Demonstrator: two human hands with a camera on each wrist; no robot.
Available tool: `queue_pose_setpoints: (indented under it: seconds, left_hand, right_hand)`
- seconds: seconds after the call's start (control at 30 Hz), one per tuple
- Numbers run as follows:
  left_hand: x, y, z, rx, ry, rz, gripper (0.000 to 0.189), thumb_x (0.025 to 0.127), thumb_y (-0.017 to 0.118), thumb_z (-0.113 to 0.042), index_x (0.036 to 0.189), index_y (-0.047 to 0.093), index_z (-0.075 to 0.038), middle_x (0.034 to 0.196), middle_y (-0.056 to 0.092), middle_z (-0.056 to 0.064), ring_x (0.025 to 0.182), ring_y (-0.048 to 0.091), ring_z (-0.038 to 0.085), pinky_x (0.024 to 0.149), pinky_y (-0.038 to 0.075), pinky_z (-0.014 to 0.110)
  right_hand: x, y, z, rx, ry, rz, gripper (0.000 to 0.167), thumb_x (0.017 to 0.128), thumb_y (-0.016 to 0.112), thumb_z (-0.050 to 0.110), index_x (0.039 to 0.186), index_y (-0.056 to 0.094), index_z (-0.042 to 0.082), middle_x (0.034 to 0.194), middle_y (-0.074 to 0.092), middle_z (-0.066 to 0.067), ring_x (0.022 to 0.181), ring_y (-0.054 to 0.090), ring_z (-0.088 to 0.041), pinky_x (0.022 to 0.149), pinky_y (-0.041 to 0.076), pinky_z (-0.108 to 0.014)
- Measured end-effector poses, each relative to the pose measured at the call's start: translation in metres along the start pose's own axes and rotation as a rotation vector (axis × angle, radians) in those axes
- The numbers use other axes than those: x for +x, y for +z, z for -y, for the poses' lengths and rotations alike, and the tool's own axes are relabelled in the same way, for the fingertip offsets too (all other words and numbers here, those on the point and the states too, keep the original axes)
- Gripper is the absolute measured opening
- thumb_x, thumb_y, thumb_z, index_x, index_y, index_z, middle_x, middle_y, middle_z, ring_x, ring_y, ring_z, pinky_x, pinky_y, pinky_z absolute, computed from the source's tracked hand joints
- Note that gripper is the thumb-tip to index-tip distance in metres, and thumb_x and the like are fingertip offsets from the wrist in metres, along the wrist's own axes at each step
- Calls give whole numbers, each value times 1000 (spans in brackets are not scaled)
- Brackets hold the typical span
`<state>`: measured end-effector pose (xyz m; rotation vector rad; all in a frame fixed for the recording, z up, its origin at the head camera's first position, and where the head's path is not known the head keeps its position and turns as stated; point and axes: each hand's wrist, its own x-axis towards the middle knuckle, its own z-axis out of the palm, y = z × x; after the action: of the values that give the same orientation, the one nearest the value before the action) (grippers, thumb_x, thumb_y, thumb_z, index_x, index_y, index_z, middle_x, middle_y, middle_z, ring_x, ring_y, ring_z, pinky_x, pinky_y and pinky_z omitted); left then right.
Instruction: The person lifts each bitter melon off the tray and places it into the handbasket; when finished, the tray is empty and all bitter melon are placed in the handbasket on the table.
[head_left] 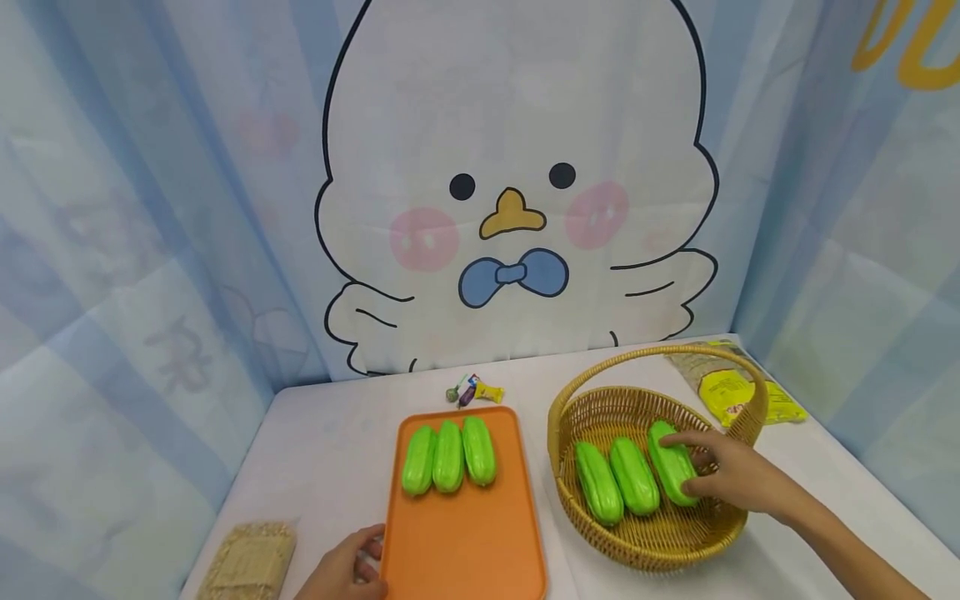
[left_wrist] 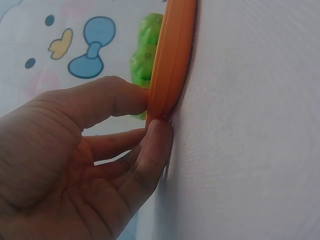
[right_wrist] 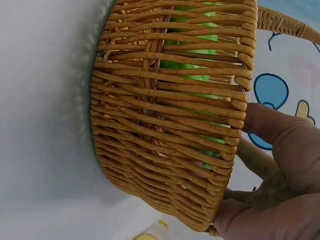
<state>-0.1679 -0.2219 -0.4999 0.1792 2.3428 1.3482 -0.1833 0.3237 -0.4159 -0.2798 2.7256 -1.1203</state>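
My left hand (head_left: 350, 564) pinches the left rim of an orange tray (head_left: 465, 546), thumb and fingers at its edge in the left wrist view. Three glossy green cucumber-like vegetables (head_left: 448, 456) lie side by side at the tray's far end. Over on the right, my right hand (head_left: 723, 471) reaches into a wicker basket (head_left: 645, 554) and holds the rightmost green cucumber (head_left: 670, 458), fingers at its far part and thumb near its close end. Two more cucumbers (head_left: 633, 475) lie to its left in the basket. In the right wrist view the basket wall hides the fingertips.
The basket's tall handle (head_left: 645, 357) arches over it. Behind the basket lies a yellow-labelled bag (head_left: 727, 392). Small wrapped candies (head_left: 480, 390) sit beyond the tray. A clear packet of pale grains (head_left: 251, 560) lies at front left. Printed curtains (head_left: 510, 333) enclose the white table.
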Motion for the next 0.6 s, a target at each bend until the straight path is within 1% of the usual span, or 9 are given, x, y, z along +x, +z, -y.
queue_pose_setpoints:
  seconds: [0.1,0.3,0.4,0.53,0.57,0.6]
  left_hand:
    - [0,0,1,-2,7,2,70,78,71,-3,136,39,19,103,54,7,83,58,20,72,51,37]
    - [0,0,0,4,4,-2,70,78,71,-3,136,39,19,103,54,7,83,58,20,71,51,36]
    - [0,0,1,6,3,-2,69,78,71,-3,136,39,19,103,54,7,84,57,20,71,50,36]
    - [0,0,0,3,-3,-1,69,78,71,-3,136,39,19,103,54,7,84,57,20,72,50,37]
    - [1,0,0,1,-6,-1,69,78,71,-3,136,39,18,103,54,7,84,57,20,72,50,37]
    - [1,0,0,0,-8,0,69,78,70,-3,136,40,18,103,54,6,84,57,20,72,50,37]
  right_hand:
    - [5,0,-2,-27,-7,17,63,76,83,16,134,60,6,98,61,-8,85,54,-25,66,48,-38]
    - [10,1,-3,-75,-78,63,62,77,83,15,133,60,3,86,56,-6,75,49,-23,59,44,-31]
    - [12,1,-2,-98,-75,72,61,76,83,15,132,61,4,92,59,-7,78,51,-24,62,47,-34]
    - [14,0,-3,-104,-46,77,61,74,84,15,130,62,5,111,62,-14,90,56,-27,69,50,-41]
    - [15,0,-4,-94,-37,80,61,74,84,15,130,62,6,116,61,-16,91,57,-27,68,51,-41]
    - [15,0,-5,-80,-27,85,61,74,84,15,131,62,5,118,59,-18,87,58,-28,66,52,-42]
